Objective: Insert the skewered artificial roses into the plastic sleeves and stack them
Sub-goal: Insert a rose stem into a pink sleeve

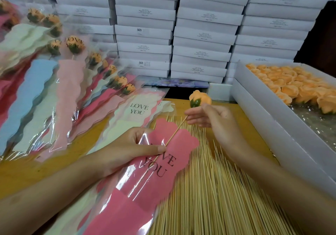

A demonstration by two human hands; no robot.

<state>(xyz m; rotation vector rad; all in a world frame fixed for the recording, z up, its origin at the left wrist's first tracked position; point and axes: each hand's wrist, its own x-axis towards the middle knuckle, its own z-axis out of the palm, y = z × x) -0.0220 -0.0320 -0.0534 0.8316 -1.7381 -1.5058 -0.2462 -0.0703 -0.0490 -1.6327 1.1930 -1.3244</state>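
The left forearm reaches in from the lower left. The left hand (134, 147) grips the mouth of a pink wavy-edged plastic sleeve printed "LOVE YOU" (145, 189), with the thumb pressed on the clear film and the fingers curled beneath.

The right forearm comes from the lower right, wrist bent inward. The right hand (209, 118) pinches a thin bamboo skewer (174, 134) between thumb and fingertips, just below the orange artificial rose with a green calyx (200, 98). The rose is in the air above the table, outside the sleeve. The skewer slants down-left, its lower end already inside the sleeve under the lettering.

The sleeve lies over a loose bed of bamboo sticks (209, 189) on the yellow wooden table (27, 176). Sleeved roses (72, 80) are piled at the left, beside empty sleeves (134, 111). A white cardboard box (254, 111) of orange rose heads sits at the right.
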